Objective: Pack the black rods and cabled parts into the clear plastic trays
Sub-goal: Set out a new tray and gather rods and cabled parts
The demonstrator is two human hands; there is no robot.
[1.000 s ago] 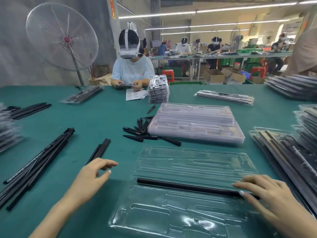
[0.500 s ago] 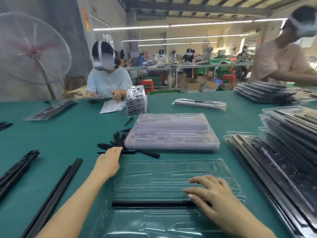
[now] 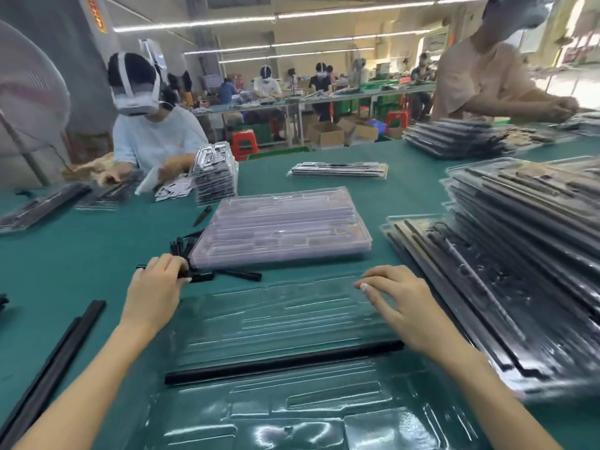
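1. Tray (image 3: 292,319) of clear plastic is laid open on the green table (image 3: 81,254), directly in front of the person; one long black rod (image 3: 282,363) is already seated across it in a lengthwise channel.
2. A short black piece is pinched by the left hand (image 3: 156,287) at the pile of small black parts (image 3: 194,258), just beyond the tray's far-left corner; whether the piece has a cable cannot be told.
3. Nothing is held by the right hand (image 3: 399,306): its fingers are spread and laid flat on the tray's far-right area, apparently to steady it.
4. More long rods (image 3: 55,362) are lying on the table to the left, well apart from the tray; a stack of empty trays (image 3: 282,228) is seen just behind the pile, and filled trays (image 3: 519,254) are stacked to the right.
5. Several pieces might be dragged out together, since the pile is tangled and the pinch is taken at its edge.
6. The light tray could be slid or flexed if the right hand's pressure were eased during placement, and the seated rod could be popped from its channel.
7. A wrong pocket might be chosen, the moulded recesses being hard to read through glare.
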